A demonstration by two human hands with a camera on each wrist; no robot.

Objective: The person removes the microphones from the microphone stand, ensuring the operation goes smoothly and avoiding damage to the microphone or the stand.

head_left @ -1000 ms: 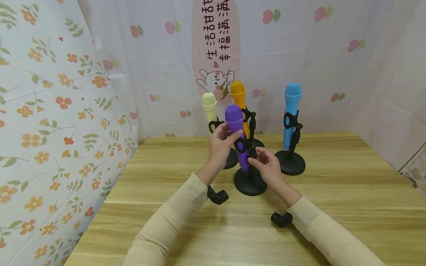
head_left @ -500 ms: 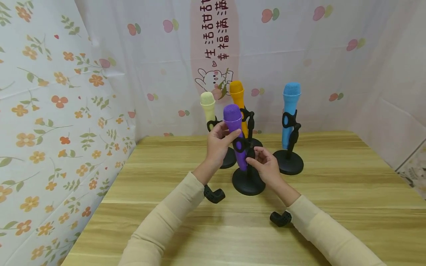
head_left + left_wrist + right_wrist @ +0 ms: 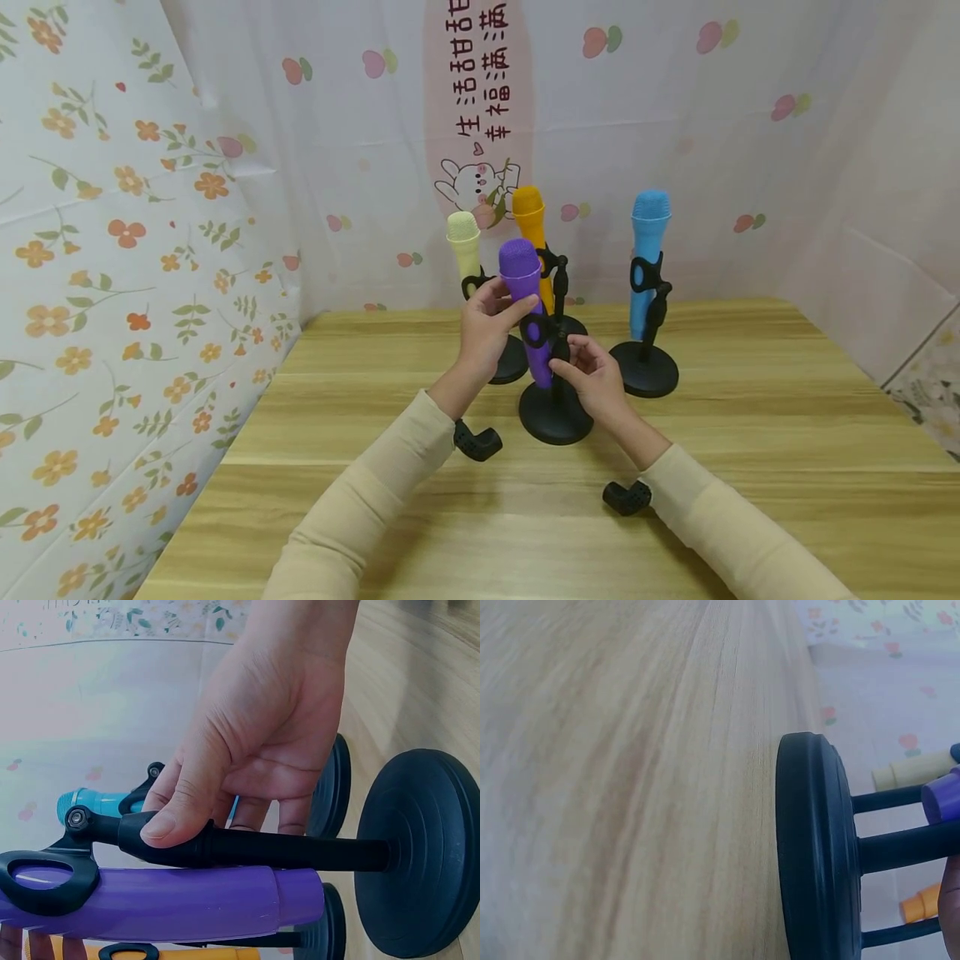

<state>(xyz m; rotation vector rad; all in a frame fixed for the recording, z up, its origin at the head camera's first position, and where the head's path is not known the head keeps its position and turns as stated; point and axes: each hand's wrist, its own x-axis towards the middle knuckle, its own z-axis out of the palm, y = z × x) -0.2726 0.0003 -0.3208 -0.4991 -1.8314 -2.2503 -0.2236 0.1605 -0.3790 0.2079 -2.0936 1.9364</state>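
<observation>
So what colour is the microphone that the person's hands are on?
Purple microphone, in a black clip; clearest in the head view.

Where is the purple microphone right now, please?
In the head view the purple microphone sits mid-table in the nearest black stand, in front of the orange one, held by the left hand.

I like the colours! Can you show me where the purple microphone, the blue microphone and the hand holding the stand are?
purple microphone (image 3: 520, 259): head view, on its mesh head.
blue microphone (image 3: 649, 218): head view, on its upper body.
right hand (image 3: 594, 380): head view, on its back, fingers pinching the stand's post.
</observation>
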